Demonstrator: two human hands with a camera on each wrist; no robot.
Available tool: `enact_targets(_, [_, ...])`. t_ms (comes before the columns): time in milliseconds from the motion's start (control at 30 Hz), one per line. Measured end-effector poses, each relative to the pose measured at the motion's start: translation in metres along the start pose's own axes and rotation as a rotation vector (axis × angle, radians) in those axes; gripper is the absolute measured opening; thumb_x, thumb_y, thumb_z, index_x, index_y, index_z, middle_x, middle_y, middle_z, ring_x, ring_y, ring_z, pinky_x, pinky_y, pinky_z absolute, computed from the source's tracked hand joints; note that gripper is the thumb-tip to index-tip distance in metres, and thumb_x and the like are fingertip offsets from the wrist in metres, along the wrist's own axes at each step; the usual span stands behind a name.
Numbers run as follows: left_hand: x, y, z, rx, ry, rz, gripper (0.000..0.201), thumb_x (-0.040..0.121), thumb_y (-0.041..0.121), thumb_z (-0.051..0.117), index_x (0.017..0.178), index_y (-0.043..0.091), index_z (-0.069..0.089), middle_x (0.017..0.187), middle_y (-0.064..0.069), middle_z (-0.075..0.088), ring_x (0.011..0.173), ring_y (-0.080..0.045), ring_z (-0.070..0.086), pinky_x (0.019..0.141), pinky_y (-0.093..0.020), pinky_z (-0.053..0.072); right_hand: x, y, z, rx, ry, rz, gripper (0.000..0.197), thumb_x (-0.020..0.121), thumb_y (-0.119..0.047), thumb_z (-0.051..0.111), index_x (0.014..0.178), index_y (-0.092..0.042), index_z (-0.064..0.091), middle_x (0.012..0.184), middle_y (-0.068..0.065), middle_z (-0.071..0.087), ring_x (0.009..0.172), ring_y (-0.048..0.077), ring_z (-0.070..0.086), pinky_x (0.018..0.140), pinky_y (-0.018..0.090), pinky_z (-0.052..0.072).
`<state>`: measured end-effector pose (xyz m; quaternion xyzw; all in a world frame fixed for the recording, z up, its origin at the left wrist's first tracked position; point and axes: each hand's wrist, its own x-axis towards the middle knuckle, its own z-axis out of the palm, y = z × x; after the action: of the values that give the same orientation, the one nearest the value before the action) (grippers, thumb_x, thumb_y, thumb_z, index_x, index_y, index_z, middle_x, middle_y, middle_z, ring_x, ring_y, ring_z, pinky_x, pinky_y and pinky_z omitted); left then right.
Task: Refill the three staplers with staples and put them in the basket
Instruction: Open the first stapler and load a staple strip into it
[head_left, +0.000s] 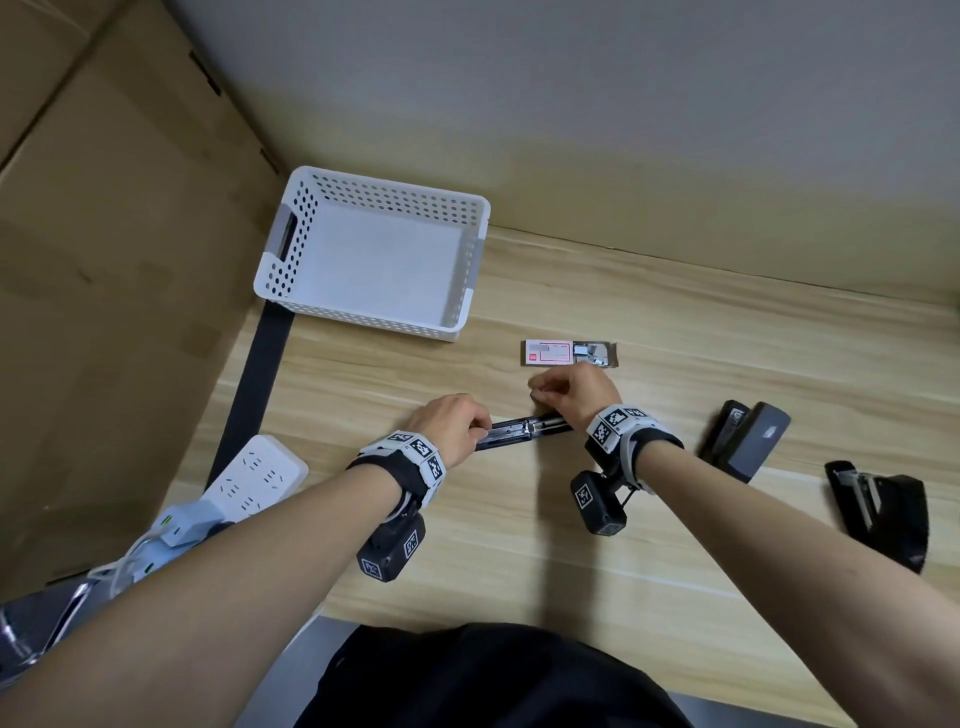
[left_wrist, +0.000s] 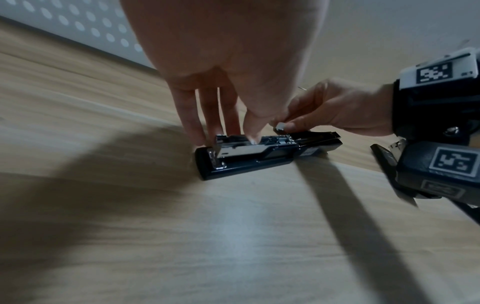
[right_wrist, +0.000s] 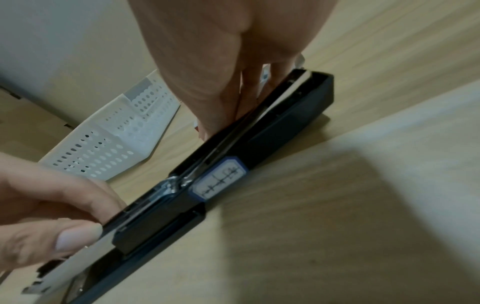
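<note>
Three staplers show in the head view: one stapler (head_left: 524, 431) lies opened flat on the tabletop (head_left: 623, 545) between the hands, and two others, a grey one (head_left: 748, 441) and a black one (head_left: 878, 506), wait open well off to the right. Left hand (head_left: 451, 427) grips the stapler's left end to steady it; right hand (head_left: 569, 391) pinches a small strip of staples (head_left: 535, 395) just above the channel. Basket (head_left: 374, 254) stands behind to the left with nothing seen in it, and the staple box (head_left: 570, 353) lies just beyond the right hand, its red-and-white label too small to read. To do this well, I judge the strip should go in legs down, square to the rail, with the left hand holding the body still. From the left wrist, the left hand's fingertips (left_wrist: 200, 137) press on the metal magazine (left_wrist: 244, 147) while the right hand (left_wrist: 337, 111) holds the staples (left_wrist: 280, 125) at its rear end; the strip looks close to the channel but not yet seated, so a slow, level lowering seems wise, since a tilted strip may jam or break. From the right wrist, the stapler (right_wrist: 272, 131) runs diagonally, the right hand's fingers (right_wrist: 221, 98) reaching down along its far half and the left thumb (right_wrist: 78, 236) clamped on the near end. A blue-edged sticker (right_wrist: 221, 181) on its side carries marks too blurred to read. Fiducial squares mark the wrist cameras.
</note>
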<state>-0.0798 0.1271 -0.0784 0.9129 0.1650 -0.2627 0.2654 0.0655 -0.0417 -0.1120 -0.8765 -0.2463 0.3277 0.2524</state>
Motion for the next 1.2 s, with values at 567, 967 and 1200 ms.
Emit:
enact_targets(567, [-0.001,0.008,-0.008,0.009,0.003,0.033,0.015,0.095,0.032,0.059,0.098,0.029,0.073,0.096,0.006,0.062,0.088,-0.020,0.059,0.075,-0.038,0.052,-0.025,-0.003,-0.008,-0.011,0.023,-0.116,0.010,0.074,-0.037,0.078,0.073,-0.033,0.069,0.075,-0.020,0.061,0.076,0.003,0.056,0.065,0.021,0.044])
enact_targets(967, [-0.030,-0.019,-0.003,0.054,0.068,0.018,0.032,0.083,0.021,0.069,0.114,0.026,0.066,0.112,0.003,0.056,0.103,-0.019,0.056,0.076,-0.034,0.047,-0.045,-0.024,0.022,-0.056,0.004,-0.330,0.013,0.076,-0.032,0.077,0.089,-0.031,0.076,0.085,-0.017,0.057,0.086,0.012,0.046,0.075,0.032,0.045])
enact_targets(1200, [-0.044,-0.035,0.002,-0.011,0.104,-0.020,0.041,0.088,0.024,0.068,0.127,0.022,0.059,0.121,0.004,0.053,0.111,-0.018,0.056,0.087,-0.032,0.045,-0.040,-0.043,0.045,-0.106,0.035,-0.343,0.014,0.077,-0.036,0.075,0.091,-0.033,0.076,0.090,-0.018,0.061,0.087,0.012,0.046,0.073,0.034,0.047])
